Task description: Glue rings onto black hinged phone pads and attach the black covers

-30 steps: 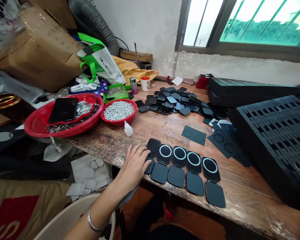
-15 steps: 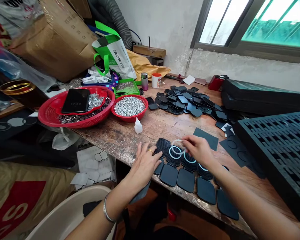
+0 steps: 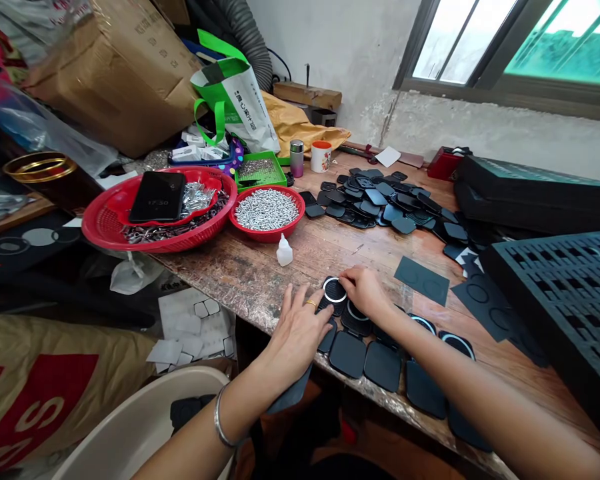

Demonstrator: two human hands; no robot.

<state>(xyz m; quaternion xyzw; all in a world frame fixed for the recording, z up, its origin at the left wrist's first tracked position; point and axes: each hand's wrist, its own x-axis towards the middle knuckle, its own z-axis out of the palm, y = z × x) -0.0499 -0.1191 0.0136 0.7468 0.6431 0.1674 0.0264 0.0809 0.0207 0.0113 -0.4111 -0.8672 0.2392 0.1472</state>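
A row of hinged black square pieces lies along the table's front edge, their plain flaps [image 3: 347,354] toward me. My right hand [image 3: 367,293] pinches the edge of a thin white ring [image 3: 326,298], which rests on the leftmost ridged black square [image 3: 336,308]. White rings also sit on other squares, such as the pale ring [image 3: 459,343] at the right end. Spread and flat, my left hand [image 3: 297,327] has its fingertips at the left side of that leftmost piece. Under its wrist a dark sheet [image 3: 291,391] sticks out past the table edge.
A small white dropper bottle [image 3: 285,252] stands near a red basket [image 3: 266,235] of metal pins. Behind is a heap of black plates [image 3: 375,197]. Dark sheets with ring outlines [image 3: 423,280] and a slotted black foam block [image 3: 570,293] lie right. A beige tub [image 3: 87,437] sits below left.
My right hand has moved left and down, bringing the ring onto the leftmost square. My left hand stays by that piece. The whole view has shifted slightly.
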